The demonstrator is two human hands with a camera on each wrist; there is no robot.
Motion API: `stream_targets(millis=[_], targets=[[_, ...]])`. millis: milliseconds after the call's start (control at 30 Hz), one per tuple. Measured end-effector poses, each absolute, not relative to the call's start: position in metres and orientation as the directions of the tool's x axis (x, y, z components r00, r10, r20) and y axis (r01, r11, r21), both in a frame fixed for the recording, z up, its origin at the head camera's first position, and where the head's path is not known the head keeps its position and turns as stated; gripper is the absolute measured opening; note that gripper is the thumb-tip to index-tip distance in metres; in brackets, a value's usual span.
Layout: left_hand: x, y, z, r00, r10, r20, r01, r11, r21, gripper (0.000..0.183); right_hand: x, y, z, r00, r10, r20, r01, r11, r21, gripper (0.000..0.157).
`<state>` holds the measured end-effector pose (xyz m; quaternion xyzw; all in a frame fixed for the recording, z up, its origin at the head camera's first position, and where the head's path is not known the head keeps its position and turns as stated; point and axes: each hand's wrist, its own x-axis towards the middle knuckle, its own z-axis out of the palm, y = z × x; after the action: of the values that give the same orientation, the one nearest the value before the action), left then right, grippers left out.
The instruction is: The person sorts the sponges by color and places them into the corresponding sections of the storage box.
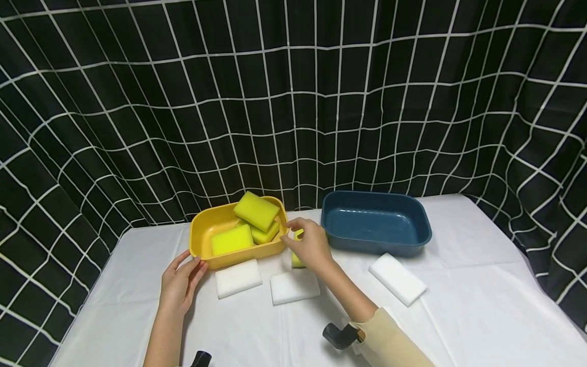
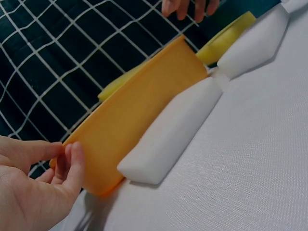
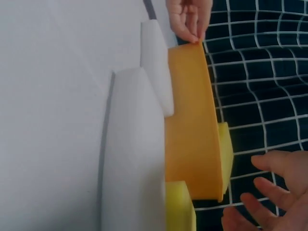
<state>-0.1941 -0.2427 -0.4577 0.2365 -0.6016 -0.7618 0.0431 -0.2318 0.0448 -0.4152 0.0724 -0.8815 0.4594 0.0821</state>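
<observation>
My left hand point(image 1: 178, 283) pinches the rim of a yellow-orange plastic bin point(image 1: 198, 237) at its near left corner, thumb and fingertips meeting there in the left wrist view. Three yellow sponges point(image 1: 231, 239) lie inside, one tilted on top with its edge above the rim. By the bin's right end hovers my right hand point(image 1: 312, 247); its fingers point(image 3: 272, 192) are spread and hold nothing in the right wrist view. Another yellow sponge point(image 1: 297, 261) sits on the table below that hand, partly hidden by it.
A dark blue bin point(image 1: 376, 246) stands to the right with nothing in it. White sponges lie on the white cloth: one point(image 1: 238, 278) before the yellow-orange bin, one point(image 1: 294, 287) in the middle, one point(image 1: 397, 279) before the blue bin. A black gridded curtain point(image 1: 293, 102) hangs behind.
</observation>
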Motion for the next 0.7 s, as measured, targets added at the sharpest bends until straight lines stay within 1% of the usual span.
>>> stream_targets(millis=[300,700], targets=[[-0.193,-0.243,-0.458,-0.898,-0.335,-0.283,-0.196,-0.271,0.943,0.066,-0.219,0.054,-0.421,-0.987,-0.042,0.158,-0.151,0.600,-0.785,0.039],[-0.192,-0.242,-0.458,-0.894,-0.346,-0.284,-0.199,-0.261,0.945,0.065,-0.211,0.059,-0.431,-0.993,-0.004,0.119,-0.093,0.653,-0.752,0.053]])
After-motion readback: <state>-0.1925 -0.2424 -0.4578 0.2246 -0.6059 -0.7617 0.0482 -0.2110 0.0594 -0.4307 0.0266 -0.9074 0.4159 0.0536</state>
